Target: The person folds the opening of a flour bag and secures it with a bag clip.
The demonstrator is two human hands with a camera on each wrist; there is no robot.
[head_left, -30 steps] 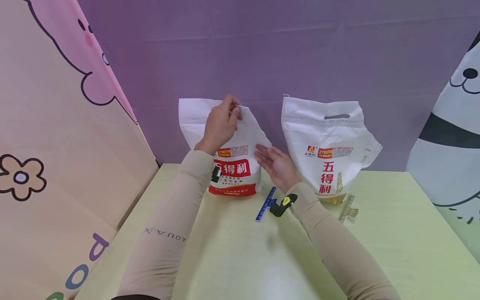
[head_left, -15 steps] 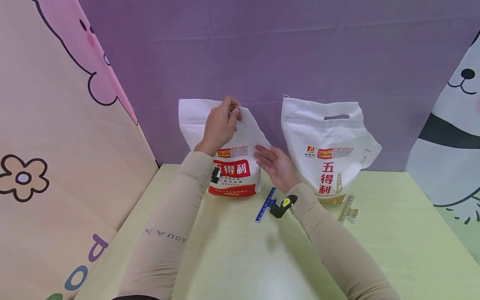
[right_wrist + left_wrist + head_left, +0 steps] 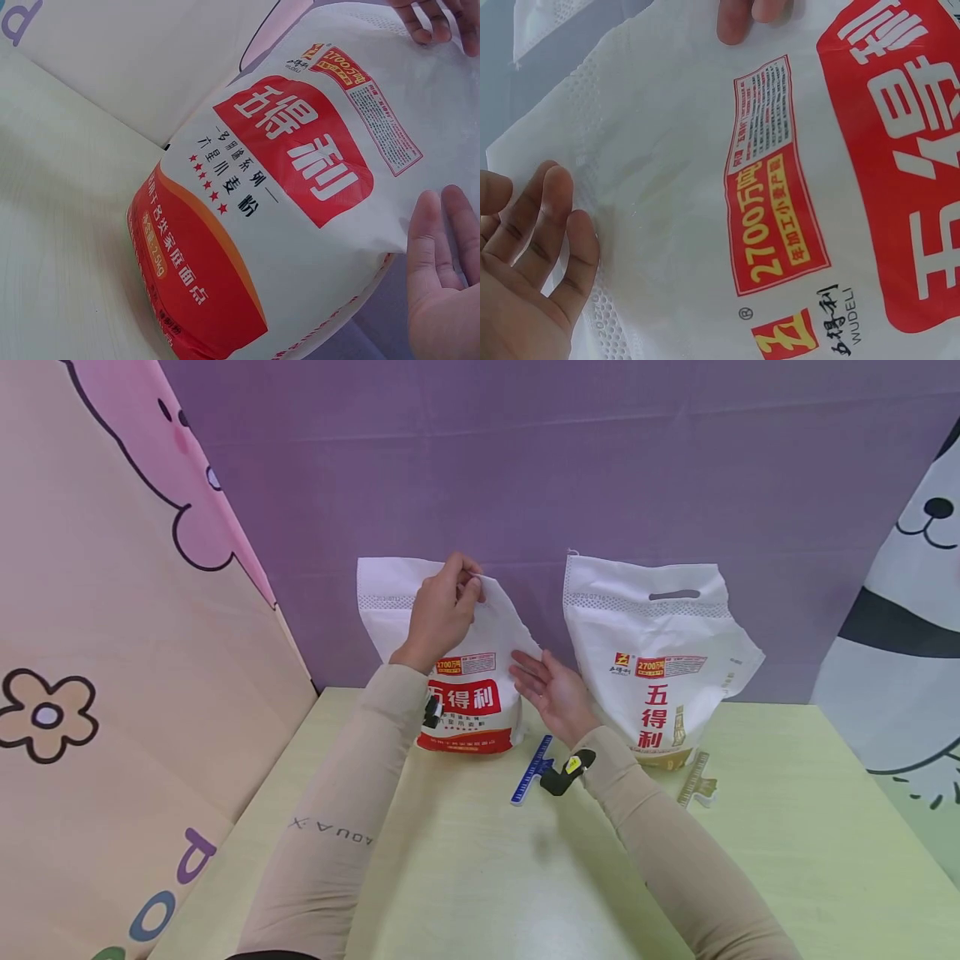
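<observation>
A white flour bag with red print stands upright at the table's back. Its upper right slopes down along a ragged edge. My left hand pinches the bag's top edge with bent fingers; in the left wrist view its fingers lie against the white plastic. Lower down, my right hand is at the bag's right side, palm turned up and fingers fairly straight, fingertips right at the ragged edge. In front of the bag lies a blue sealing clip, close to the right wrist's black strap.
A second white flour bag, with a handle slot, stands to the right. Near its base lies a beige sealing clip. A purple backdrop rises behind the pale table, and a cartoon-printed panel borders its left.
</observation>
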